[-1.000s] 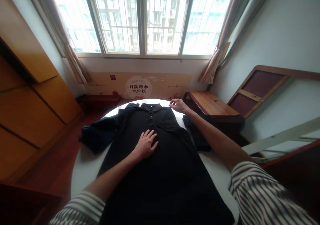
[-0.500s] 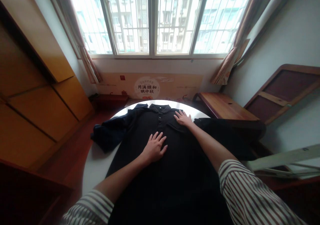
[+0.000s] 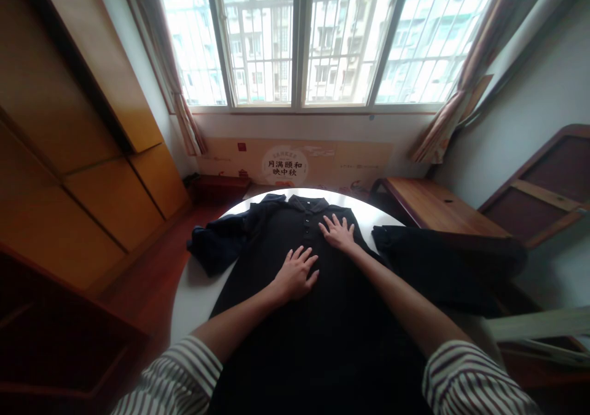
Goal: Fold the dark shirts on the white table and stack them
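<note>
A black polo shirt [image 3: 276,243] lies spread out on a round white table [image 3: 188,298], its collar at the far edge and its buttons up. My left hand [image 3: 295,273] rests on the middle of the shirt with fingers spread. Farther up, on the chest to the right of the buttons, my right hand [image 3: 338,232] lies flat, its fingers apart too. Neither hand grips the cloth. A crumpled dark blue garment [image 3: 216,243] is beside the shirt's left shoulder. Dark cloth [image 3: 424,261] lies flat at the table's right side.
Beyond the table are a wooden bench [image 3: 437,203] and a low red-brown box [image 3: 219,187] under the window. Wooden cabinets [image 3: 101,218] line the left wall. A framed wooden panel [image 3: 544,187] leans at right, above a pale bar [image 3: 544,324].
My right hand has slid down and inward over the shirt's chest, and the cloth there looks smoother. My left hand stays on the shirt. The whole view has shifted a little.
</note>
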